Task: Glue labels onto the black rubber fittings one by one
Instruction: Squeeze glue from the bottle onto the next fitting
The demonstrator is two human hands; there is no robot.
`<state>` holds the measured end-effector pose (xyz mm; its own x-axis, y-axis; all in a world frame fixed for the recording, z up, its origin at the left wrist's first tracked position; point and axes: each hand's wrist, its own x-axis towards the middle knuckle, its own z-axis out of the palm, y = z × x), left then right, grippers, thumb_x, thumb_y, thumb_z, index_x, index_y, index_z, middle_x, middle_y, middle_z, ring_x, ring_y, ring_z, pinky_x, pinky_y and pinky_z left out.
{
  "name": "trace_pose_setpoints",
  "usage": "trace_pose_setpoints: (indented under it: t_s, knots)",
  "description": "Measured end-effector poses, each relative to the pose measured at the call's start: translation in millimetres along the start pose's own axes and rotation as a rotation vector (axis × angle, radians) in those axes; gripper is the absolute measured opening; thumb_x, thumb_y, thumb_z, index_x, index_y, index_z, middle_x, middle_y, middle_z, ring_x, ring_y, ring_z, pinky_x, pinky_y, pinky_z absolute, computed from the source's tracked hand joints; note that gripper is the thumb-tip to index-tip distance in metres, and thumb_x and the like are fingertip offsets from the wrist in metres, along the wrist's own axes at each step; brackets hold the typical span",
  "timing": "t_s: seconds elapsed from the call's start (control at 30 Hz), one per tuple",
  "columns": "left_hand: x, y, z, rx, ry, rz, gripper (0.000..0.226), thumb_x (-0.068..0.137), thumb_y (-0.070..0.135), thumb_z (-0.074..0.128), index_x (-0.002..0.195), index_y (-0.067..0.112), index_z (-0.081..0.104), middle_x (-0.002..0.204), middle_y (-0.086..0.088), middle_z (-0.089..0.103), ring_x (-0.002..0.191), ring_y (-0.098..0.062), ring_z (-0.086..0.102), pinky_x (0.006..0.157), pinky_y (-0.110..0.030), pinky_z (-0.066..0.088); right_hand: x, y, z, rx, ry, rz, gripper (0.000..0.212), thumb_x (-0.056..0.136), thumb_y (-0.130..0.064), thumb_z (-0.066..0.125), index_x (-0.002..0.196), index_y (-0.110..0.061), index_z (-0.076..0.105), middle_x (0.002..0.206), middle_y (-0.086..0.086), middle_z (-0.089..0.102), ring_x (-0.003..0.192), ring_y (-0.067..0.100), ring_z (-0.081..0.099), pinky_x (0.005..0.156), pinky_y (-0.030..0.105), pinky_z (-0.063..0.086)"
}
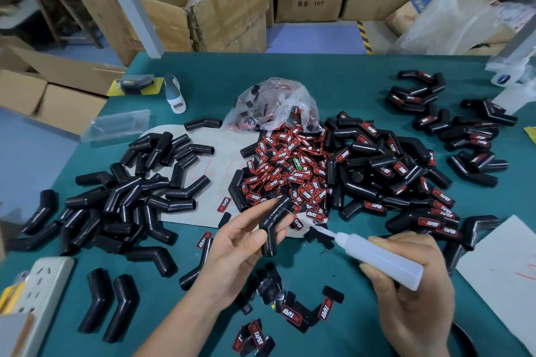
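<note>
My left hand [237, 243] grips a bent black rubber fitting [271, 229] between thumb and fingers, above the green table. My right hand [412, 284] holds a translucent glue bottle [377, 258], its nozzle pointing left toward the fitting, tip a short way from it. A heap of red-and-black labels [290, 168] lies in the middle, spilling from a plastic bag [272, 104]. Unlabelled fittings [130, 197] are piled at the left. Labelled fittings [406, 177] are piled at the right.
Loose labels [293, 314] lie near the front edge between my arms. A power strip [37, 290] sits front left, white paper [504, 275] front right. A white-and-grey tool [174, 93] and a clear packet [119, 124] lie at the back left. Cardboard boxes [220, 9] stand behind the table.
</note>
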<state>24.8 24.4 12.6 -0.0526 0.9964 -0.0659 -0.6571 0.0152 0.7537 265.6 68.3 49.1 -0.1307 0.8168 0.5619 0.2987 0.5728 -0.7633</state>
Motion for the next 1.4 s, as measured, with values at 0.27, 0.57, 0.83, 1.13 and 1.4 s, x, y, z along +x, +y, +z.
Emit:
trace_pose_setpoints:
  t_s: [0.27, 0.57, 0.83, 1.13, 1.4]
  knots:
    - [-0.1, 1.0, 1.0, 0.001, 0.003, -0.002, 0.055, 0.092, 0.02, 0.081, 0.143, 0.01, 0.063, 0.146, -0.024, 0.06, 0.133, -0.036, 0.062, 0.103, -0.031, 0.055, -0.6, 2.3, -0.9, -0.003, 0.001, 0.0, 0.032, 0.103, -0.049, 0.058, 0.11, -0.018, 0.059, 0.101, 0.005, 0.065, 0.099, 0.003, 0.06, 0.086, 0.018, 0.046]
    - [0.1, -0.7, 0.6, -0.017, 0.016, 0.002, 0.055, 0.092, 0.019, 0.081, 0.143, 0.009, 0.063, 0.145, -0.025, 0.061, 0.133, -0.037, 0.062, 0.103, -0.031, 0.055, -0.1, 1.1, -1.2, 0.008, 0.008, -0.007, 0.027, 0.103, -0.05, 0.058, 0.111, -0.024, 0.057, 0.102, 0.003, 0.066, 0.099, 0.004, 0.061, 0.088, 0.02, 0.047]
    - [0.3, -0.2, 0.7, -0.002, 0.016, 0.008, 0.055, 0.092, 0.019, 0.08, 0.143, 0.009, 0.063, 0.145, -0.023, 0.061, 0.133, -0.037, 0.061, 0.103, -0.031, 0.055, 0.3, 1.1, -0.1, 0.013, 0.0, 0.007, 0.029, 0.102, -0.051, 0.059, 0.111, -0.023, 0.058, 0.101, 0.004, 0.066, 0.098, 0.005, 0.061, 0.086, 0.022, 0.048]
    - [-0.1, 0.8, 0.0, 0.041, 0.04, 0.01, 0.056, 0.091, 0.022, 0.083, 0.143, 0.011, 0.064, 0.142, -0.023, 0.064, 0.131, -0.035, 0.064, 0.104, -0.031, 0.054, 0.5, -0.3, -1.3, 0.004, -0.004, 0.003, 0.029, 0.102, -0.051, 0.058, 0.111, -0.024, 0.058, 0.1, 0.004, 0.066, 0.099, 0.002, 0.06, 0.086, 0.018, 0.046]
    - [0.3, 0.8, 0.0, 0.036, 0.046, 0.006, 0.057, 0.089, 0.023, 0.084, 0.142, 0.012, 0.065, 0.141, -0.022, 0.064, 0.13, -0.034, 0.064, 0.103, -0.031, 0.054, 1.1, -1.9, -1.6, 0.007, -0.001, -0.003, 0.027, 0.103, -0.051, 0.058, 0.111, -0.025, 0.058, 0.103, 0.002, 0.065, 0.1, 0.002, 0.061, 0.087, 0.017, 0.046]
